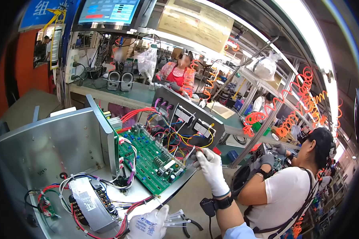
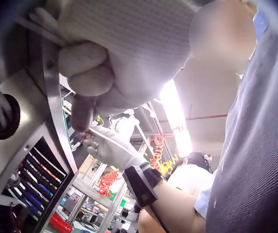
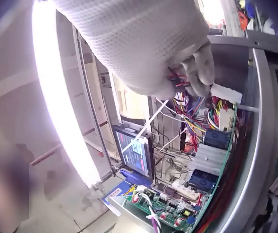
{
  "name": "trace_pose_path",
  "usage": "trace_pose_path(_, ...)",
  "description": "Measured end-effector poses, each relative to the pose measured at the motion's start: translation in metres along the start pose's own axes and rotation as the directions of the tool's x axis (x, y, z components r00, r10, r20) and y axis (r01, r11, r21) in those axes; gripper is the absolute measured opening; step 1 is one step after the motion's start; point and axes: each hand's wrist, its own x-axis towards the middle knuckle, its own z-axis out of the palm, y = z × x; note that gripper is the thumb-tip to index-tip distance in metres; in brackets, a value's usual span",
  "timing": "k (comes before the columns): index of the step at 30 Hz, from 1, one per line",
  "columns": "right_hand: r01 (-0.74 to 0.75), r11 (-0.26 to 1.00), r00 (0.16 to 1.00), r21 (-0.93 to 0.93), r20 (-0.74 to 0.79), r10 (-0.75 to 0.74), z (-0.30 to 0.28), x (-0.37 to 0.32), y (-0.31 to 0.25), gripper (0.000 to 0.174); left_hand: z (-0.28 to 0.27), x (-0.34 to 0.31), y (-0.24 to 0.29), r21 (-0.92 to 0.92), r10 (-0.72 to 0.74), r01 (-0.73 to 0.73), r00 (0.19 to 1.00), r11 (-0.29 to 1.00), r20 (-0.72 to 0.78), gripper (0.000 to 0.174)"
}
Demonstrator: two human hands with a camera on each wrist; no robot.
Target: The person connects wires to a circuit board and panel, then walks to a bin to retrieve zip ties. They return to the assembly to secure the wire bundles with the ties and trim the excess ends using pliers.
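Observation:
My gloved right hand (image 1: 212, 171) is raised at the right edge of the open metal chassis. Its fingers pinch thin red and black wires (image 3: 178, 80), and a white cable tie (image 3: 147, 125) trails from beside them in the right wrist view. Low in the head view, my gloved left hand (image 1: 146, 225) grips several white cable ties (image 1: 177, 220) that fan out to its right. Between the hands lies a green circuit board (image 1: 147, 157). Coloured wires (image 1: 179, 137) run behind it to the upright back panel (image 1: 187, 115).
A silver transformer (image 1: 87, 199) with bundled leads sits at the chassis's near left, below a tall metal side panel (image 1: 52, 147). A person in a white shirt (image 1: 285, 195) works close on my right. Orange coiled hoses (image 1: 303, 89) hang beyond. A monitor (image 1: 107, 12) stands above the bench.

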Motion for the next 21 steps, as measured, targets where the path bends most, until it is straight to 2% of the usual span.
trace_pose_path(4, -0.032, 0.998, 0.999, -0.046, -0.044, 0.030, 0.001, 0.011, 0.009, 0.022, -0.003, 0.003, 0.000, 0.005, 0.005, -0.005, 1.000, 1.000, -0.017, 0.047)
trace_pose_path(6, 0.026, 0.999, 1.000, -0.022, -0.015, -0.027, 0.004, 0.006, 0.004, 0.023, -0.001, 0.003, 0.000, -0.001, 0.007, -0.007, 1.000, 1.000, -0.021, 0.047)
trace_pose_path(8, 0.081, 0.994, 0.997, -0.073, 0.003, -0.081, 0.003, 0.001, -0.006, 0.025, 0.001, 0.002, 0.000, -0.004, 0.006, -0.006, 1.000, 1.000, -0.011, 0.046)
trace_pose_path(10, 0.005, 0.995, 1.000, 0.104, -0.008, -0.004, 0.002, 0.000, -0.011, 0.028, 0.002, 0.002, 0.000, -0.023, -0.006, 0.006, 1.000, 1.000, -0.015, 0.046)
trace_pose_path(12, 0.032, 0.997, 0.999, 0.074, 0.017, -0.033, -0.001, 0.005, -0.003, 0.030, 0.001, 0.000, 0.001, -0.042, -0.017, 0.016, 1.000, 0.999, -0.018, 0.045)
trace_pose_path(15, -0.007, 0.996, 1.000, 0.085, 0.009, 0.006, -0.002, 0.008, -0.006, 0.032, 0.004, 0.000, 0.002, -0.034, -0.020, 0.019, 1.000, 0.999, -0.024, 0.043)
trace_pose_path(17, 0.006, 0.978, 0.999, 0.207, -0.048, 0.004, -0.001, 0.005, -0.009, 0.033, 0.005, 0.001, 0.001, -0.027, -0.016, 0.015, 0.999, 1.000, -0.032, 0.041)
trace_pose_path(21, 0.029, 0.976, 0.998, 0.214, -0.055, -0.018, -0.006, 0.010, -0.004, 0.033, -0.002, 0.005, 0.001, -0.006, 0.005, -0.005, 0.999, 1.000, -0.049, 0.039)
